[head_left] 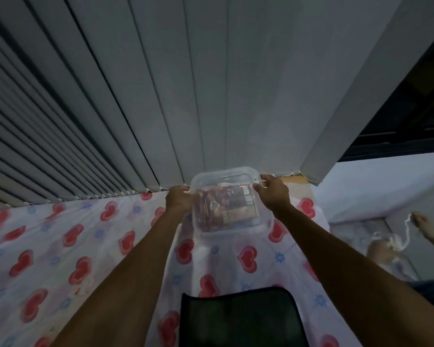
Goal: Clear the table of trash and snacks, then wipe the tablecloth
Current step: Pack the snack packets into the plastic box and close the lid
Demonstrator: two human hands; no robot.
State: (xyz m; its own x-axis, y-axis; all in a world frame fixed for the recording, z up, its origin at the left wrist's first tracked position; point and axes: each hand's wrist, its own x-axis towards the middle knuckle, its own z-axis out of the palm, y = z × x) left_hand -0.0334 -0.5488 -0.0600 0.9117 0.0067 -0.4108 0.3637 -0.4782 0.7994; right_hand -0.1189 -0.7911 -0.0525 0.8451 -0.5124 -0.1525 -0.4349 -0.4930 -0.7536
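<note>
Tablecloth (pixel 85 246) is showing no loose trash or snacks — clearing looks nearly done, wiping not yet begun. Left hand (pixel 179 199) and right hand (pixel 273 190) are pinching opposite rims of a clear plastic container (pixel 226 196) above the table's far edge; packets inside, their print too blurred to read.

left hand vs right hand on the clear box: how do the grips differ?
The left hand grips the clear box lower on its left side, fingers curled onto the wall; the right hand sits higher, pinching the top right rim. The left hand covers part of the snack packets inside; the right hand does not. Both hold the box above the heart-print tablecloth.
</note>
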